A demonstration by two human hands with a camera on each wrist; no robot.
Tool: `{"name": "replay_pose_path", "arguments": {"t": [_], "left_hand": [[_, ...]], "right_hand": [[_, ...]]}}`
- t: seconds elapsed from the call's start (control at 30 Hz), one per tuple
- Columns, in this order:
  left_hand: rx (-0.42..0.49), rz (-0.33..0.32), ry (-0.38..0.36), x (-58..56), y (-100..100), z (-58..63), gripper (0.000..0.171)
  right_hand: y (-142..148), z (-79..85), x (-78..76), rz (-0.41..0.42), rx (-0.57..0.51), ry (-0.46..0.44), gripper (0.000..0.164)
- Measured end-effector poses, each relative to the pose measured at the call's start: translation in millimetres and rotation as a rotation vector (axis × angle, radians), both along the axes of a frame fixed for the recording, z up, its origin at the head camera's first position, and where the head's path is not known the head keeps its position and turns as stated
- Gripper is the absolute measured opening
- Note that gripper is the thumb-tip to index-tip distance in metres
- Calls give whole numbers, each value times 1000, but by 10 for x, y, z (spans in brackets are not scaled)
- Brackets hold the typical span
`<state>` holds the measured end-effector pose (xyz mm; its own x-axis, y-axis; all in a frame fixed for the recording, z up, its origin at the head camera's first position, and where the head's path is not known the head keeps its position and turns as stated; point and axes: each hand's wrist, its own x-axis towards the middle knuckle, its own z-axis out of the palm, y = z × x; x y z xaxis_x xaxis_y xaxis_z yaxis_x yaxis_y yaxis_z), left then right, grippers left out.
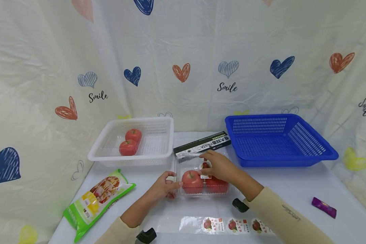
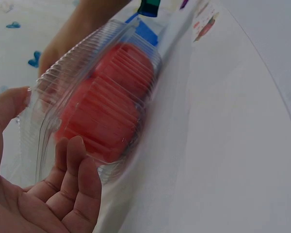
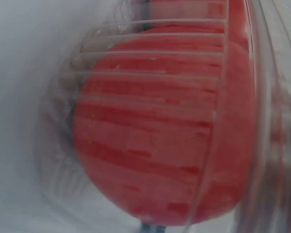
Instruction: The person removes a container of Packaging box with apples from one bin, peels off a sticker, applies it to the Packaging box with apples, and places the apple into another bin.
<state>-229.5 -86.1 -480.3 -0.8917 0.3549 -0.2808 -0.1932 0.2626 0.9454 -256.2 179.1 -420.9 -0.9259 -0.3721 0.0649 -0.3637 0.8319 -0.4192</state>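
Note:
A clear plastic box [image 1: 192, 196] holding two red apples [image 1: 191, 181] sits on the table. My left hand [image 1: 164, 185] holds its left front corner; in the left wrist view the thumb [image 2: 20, 99] is at the rim and bent fingers [image 2: 75, 162] are against the apple side. Over the lid, my right hand [image 1: 221, 166] touches a label [image 1: 205, 176] with its thumb; the fingers, spread from the thumb, lie at the label's far end. Up close, the right wrist view shows an apple [image 3: 155, 131] through the ribbed wall.
A white basket [image 1: 161, 158] holds another apple box; a blue basket [image 1: 288, 162] stands right. Between them lies a black pasta box [image 1: 202, 144]. A green food bag [image 1: 99, 203] is on the left, a purple packet [image 1: 324, 207] on the right. A label strip [image 1: 213, 225] lies in front.

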Motion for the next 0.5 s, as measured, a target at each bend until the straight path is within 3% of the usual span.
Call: {"name": "replay_pose_path", "arguments": {"t": [0.23,0.5], "left_hand": [[24,-8,11,-3,-1,-9,68],[17,8,10,-1,1,-17,70]], "right_hand": [[-23,-82,-93,-76,-21,71,63],[-32,-101,-115,-161,-42,119,46]]}}
